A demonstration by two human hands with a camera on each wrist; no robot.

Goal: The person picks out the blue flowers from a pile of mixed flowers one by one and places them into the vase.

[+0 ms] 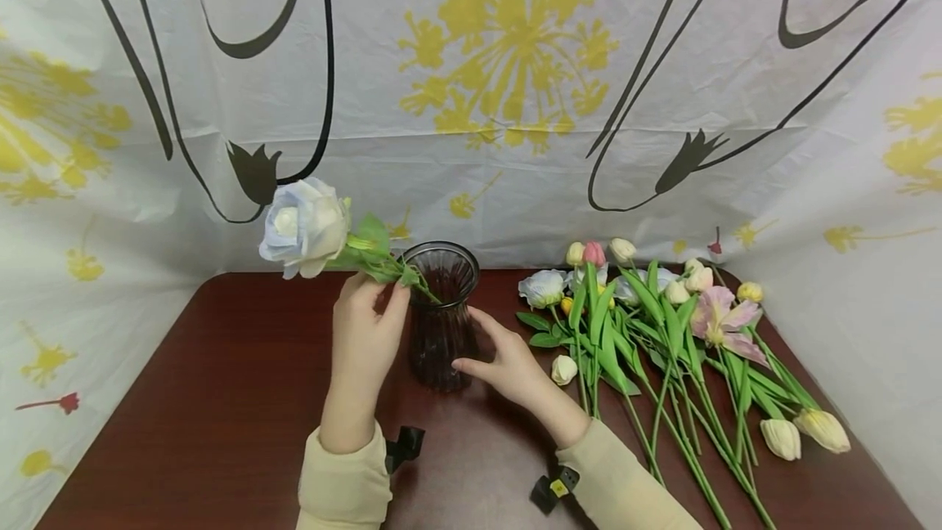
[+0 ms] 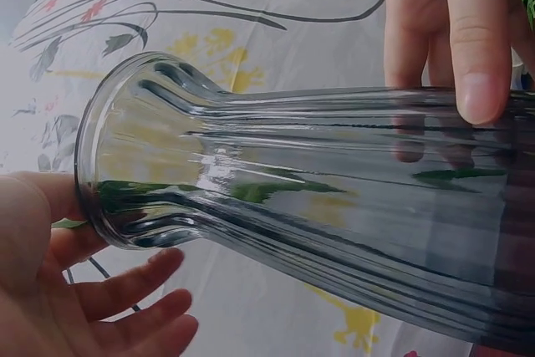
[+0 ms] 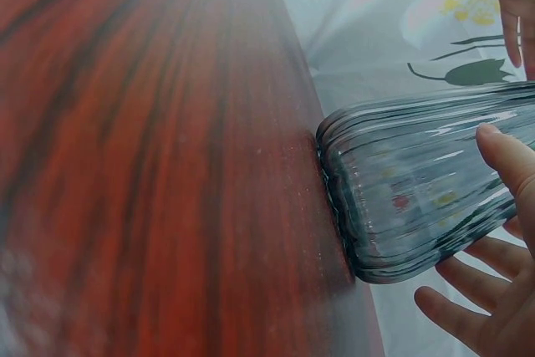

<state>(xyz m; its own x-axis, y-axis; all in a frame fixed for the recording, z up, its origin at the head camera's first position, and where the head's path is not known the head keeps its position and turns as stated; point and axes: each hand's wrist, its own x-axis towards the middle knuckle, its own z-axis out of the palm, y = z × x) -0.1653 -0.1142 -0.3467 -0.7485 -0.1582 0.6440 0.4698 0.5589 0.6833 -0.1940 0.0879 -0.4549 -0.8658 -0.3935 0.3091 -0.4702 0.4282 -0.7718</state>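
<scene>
A ribbed, dark glass vase (image 1: 441, 350) stands upright on the table, its flared mouth facing up. My left hand (image 1: 364, 342) pinches the stem of a pale blue and white rose (image 1: 307, 227) just left of the rim. The bloom leans out to the left, while the stem's lower end crosses the rim into the vase. In the left wrist view, green leaves show through the glass near the neck. My right hand (image 1: 515, 362) holds the vase from the right, thumb on the near side and fingers round the far side.
Several artificial flowers lie heaped at the right, among them white tulips (image 1: 780, 438), a pink lily (image 1: 724, 324) and a blue rose (image 1: 545, 289), with long green stems toward the front. The dark red wooden table (image 1: 221, 399) meets a printed white cloth (image 1: 515, 186) behind it.
</scene>
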